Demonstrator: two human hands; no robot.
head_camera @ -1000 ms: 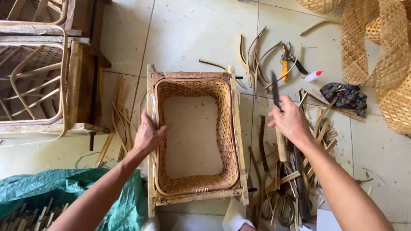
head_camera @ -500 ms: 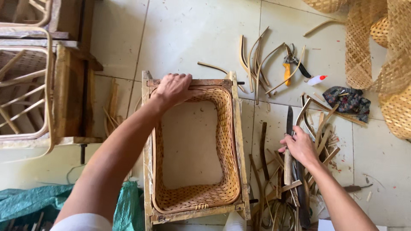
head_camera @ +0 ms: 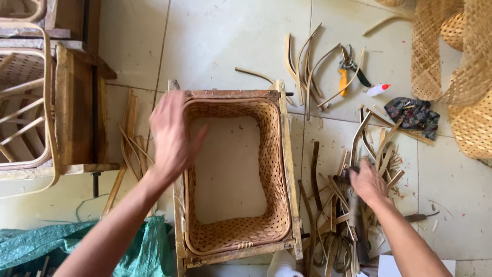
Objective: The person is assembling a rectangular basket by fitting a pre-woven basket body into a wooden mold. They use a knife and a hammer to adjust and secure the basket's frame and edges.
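A rectangular woven cane basket (head_camera: pixel 274 169) sits inside a wooden frame (head_camera: pixel 288 154) on the tiled floor. My left hand (head_camera: pixel 171 136) hovers open and blurred over the frame's left rail, fingers spread toward the basket's inner wall. My right hand (head_camera: pixel 366 182) is down on a pile of cane strips (head_camera: pixel 333 205) right of the basket. Its fingers curl over the top of a dark knife (head_camera: pixel 354 220) that lies along the pile.
Orange-handled shears (head_camera: pixel 343 77), a small white bottle (head_camera: pixel 378 90) and a dark cloth (head_camera: pixel 412 113) lie at the back right. Woven cane pieces (head_camera: pixel 471 118) are stacked at the far right. A wooden chair frame (head_camera: pixel 74 113) stands left, a green tarp (head_camera: pixel 31 246) near left.
My left hand came off the frame's far edge and swung back over the left rail. My right hand lowered the knife onto the strip pile.
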